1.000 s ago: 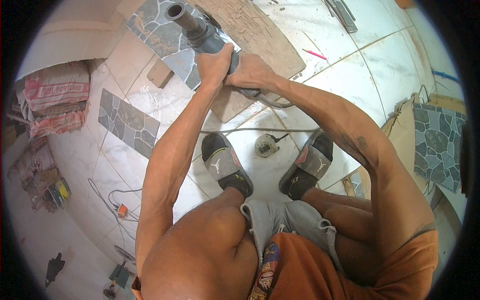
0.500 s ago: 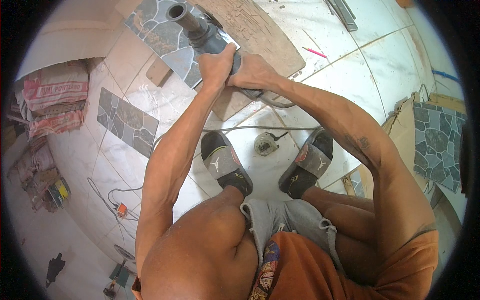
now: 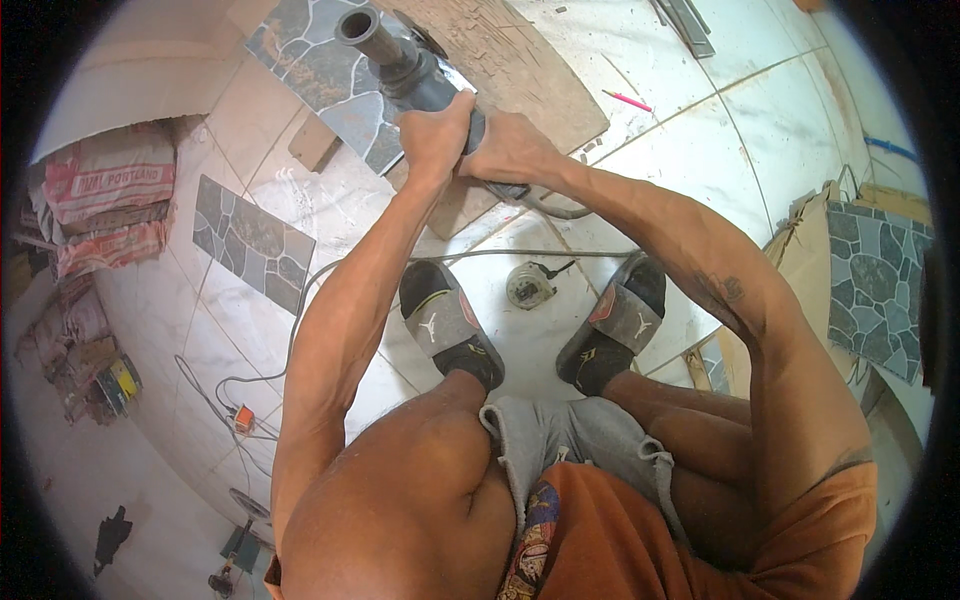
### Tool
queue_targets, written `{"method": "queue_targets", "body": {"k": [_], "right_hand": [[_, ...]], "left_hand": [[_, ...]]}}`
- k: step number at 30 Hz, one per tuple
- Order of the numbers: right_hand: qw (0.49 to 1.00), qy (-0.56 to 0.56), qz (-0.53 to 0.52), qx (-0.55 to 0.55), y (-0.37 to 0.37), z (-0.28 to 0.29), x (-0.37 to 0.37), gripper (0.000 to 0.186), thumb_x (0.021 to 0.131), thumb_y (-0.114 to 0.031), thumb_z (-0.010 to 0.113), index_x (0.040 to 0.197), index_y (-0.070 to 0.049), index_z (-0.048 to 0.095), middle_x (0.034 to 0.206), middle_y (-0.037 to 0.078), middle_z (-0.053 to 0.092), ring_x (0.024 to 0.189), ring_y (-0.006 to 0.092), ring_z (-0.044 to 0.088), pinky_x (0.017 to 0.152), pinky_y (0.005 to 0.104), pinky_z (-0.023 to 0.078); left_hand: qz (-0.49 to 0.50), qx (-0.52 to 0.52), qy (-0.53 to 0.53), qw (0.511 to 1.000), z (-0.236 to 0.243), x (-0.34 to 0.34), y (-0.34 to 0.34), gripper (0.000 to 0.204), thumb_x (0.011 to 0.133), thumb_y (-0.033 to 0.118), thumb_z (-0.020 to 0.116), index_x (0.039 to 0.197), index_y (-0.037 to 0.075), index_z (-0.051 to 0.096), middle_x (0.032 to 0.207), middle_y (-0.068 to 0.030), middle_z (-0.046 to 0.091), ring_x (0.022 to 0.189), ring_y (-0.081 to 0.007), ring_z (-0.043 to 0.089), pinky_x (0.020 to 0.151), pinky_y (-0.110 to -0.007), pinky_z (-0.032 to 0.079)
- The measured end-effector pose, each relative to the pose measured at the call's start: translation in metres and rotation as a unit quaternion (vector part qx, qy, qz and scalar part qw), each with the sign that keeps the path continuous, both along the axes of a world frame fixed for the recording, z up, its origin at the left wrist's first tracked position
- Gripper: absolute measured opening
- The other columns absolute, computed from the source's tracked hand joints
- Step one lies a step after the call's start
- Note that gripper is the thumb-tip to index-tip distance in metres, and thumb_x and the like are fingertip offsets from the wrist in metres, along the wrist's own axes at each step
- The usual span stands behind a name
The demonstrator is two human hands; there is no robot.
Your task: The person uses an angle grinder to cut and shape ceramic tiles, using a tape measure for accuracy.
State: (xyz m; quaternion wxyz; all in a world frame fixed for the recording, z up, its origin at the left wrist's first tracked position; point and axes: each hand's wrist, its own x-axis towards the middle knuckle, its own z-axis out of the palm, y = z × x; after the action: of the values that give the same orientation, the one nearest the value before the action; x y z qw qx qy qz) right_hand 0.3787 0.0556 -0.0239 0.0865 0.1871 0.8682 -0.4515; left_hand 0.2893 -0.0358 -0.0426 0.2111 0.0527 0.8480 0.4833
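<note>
An angle grinder [image 3: 432, 84] with a dark body and a stubby side handle is gripped in both my hands, far in front of me. My left hand [image 3: 436, 138] is closed round its body, and my right hand [image 3: 512, 150] closes on the rear part beside it. The fingers of both hands are partly hidden. Only the edge of the grinder's disc [image 3: 420, 34] shows past the body. Beneath the tool lies a stone-patterned tile [image 3: 330, 62], dusty in places, next to a brown board [image 3: 520, 70]. Whether the disc touches the tile, I cannot tell.
A power cord [image 3: 480, 253] crosses the floor before my slippers. Between them lies a round tape measure [image 3: 529, 286]. A cut tile piece [image 3: 253, 240] and a small block [image 3: 314, 142] lie left; a pink pencil [image 3: 628, 101] lies right. Bags [image 3: 110, 180] stand far left, another patterned tile [image 3: 876, 290] far right.
My hands and the grinder keep almost the same place and grip. The whole view has shifted very slightly, and a little more of the cord shows beside my left forearm.
</note>
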Motion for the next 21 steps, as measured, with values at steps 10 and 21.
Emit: {"method": "queue_targets", "body": {"k": [10, 21], "right_hand": [[1.0, -0.006, -0.021, -0.018, -0.002, -0.013, 0.016, 0.08, 0.062, -0.044, 0.073, 0.105, 0.021, 0.055, 0.093, 0.037, 0.064, 0.091, 0.0461, 0.066, 0.082, 0.044, 0.053], [0.995, -0.018, -0.018, -0.092, -0.008, 0.005, 0.033, 0.079, 0.062, -0.041, 0.074, 0.111, 0.018, 0.052, 0.097, 0.036, 0.064, 0.092, 0.0457, 0.065, 0.082, 0.0452, 0.053]], "left_hand": [[-0.01, 0.061, -0.002, 0.998, -0.006, 0.016, -0.004, 0.045, 0.074, 0.034, 0.074, 0.085, -0.009, 0.068, 0.088, -0.02, 0.07, 0.082, -0.0271, 0.068, 0.078, -0.038, 0.051], [-0.016, 0.081, -0.025, 0.996, -0.008, 0.029, -0.011, 0.042, 0.073, 0.03, 0.074, 0.084, -0.01, 0.066, 0.083, -0.02, 0.069, 0.079, -0.0267, 0.067, 0.077, -0.038, 0.051]]}}
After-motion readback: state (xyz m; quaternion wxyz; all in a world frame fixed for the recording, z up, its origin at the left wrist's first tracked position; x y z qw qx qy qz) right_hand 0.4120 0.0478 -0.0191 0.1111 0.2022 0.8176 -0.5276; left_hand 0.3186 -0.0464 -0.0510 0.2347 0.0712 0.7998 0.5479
